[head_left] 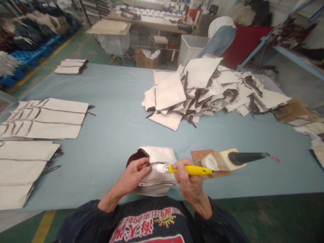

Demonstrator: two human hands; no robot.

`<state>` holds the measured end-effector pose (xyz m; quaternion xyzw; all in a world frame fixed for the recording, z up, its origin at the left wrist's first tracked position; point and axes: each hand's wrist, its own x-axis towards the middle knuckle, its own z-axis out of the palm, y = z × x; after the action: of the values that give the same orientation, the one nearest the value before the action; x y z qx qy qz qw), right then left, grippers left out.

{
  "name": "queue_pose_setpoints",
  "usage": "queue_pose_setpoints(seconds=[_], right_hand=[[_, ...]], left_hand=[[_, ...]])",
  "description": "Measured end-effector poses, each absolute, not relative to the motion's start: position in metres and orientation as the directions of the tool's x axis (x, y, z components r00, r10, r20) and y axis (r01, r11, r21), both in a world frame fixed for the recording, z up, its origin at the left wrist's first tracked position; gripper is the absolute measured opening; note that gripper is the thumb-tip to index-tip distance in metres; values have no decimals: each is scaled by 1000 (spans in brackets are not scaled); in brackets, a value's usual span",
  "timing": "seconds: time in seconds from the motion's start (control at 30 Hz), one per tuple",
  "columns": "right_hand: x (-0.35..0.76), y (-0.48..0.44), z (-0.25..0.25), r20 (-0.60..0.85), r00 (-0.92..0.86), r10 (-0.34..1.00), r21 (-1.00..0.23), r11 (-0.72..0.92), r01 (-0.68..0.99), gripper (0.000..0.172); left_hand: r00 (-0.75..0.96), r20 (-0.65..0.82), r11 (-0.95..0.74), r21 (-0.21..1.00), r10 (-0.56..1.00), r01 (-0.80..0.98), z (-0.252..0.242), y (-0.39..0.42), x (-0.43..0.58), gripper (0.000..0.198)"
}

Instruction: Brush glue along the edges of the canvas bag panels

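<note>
A yellow-handled paintbrush (194, 169) is held in my right hand (188, 180), its fingers wrapped around the handle. The pale bristles touch the surface of a cream fabric piece with dark edging (162, 155) lying in front of me. My left hand (135, 172) pinches that piece's dark-lined edge, thumb and fingers pressed together near the brush tip. To the right of my right hand lies a cut-open plastic container (231, 158) with a black handle and white matter inside. It rests on a brown board (199, 155).
A large heap of cream fabric pieces (174, 91) covers the far right of the blue-grey table (113, 118). Overlapping rows of similar pieces (58, 118) lie at the left. A cardboard box (293, 111) sits at the right edge. Another person (221, 33) bends beyond the table.
</note>
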<state>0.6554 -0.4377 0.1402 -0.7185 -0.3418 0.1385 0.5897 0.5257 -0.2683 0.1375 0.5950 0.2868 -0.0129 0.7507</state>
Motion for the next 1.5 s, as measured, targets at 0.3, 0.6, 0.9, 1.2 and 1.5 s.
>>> queue_pose_setpoints(seconds=[0.3,0.6,0.9,1.2,1.5], right_hand=[[673,-414,154,497,598,629,-742,-50,669,25],[678,-434,164,510,561,652,-740,0,673,27],[679,-410,160,576,534,619,-680,1,734,25],[674,-407,170,617,400,677,-620,107,777,24],[669,-405,139,511,595,620,-697,-105,709,20]], left_hand=[[863,-469,492,806,189,330,153,-272,533,39],[843,-506,592,741,183,316,146,-272,529,34],[843,-498,629,726,201,279,149,-270,530,36],[868,-473,640,716,152,278,144,-273,528,27],[860,-477,646,717,182,261,149,-274,527,30]])
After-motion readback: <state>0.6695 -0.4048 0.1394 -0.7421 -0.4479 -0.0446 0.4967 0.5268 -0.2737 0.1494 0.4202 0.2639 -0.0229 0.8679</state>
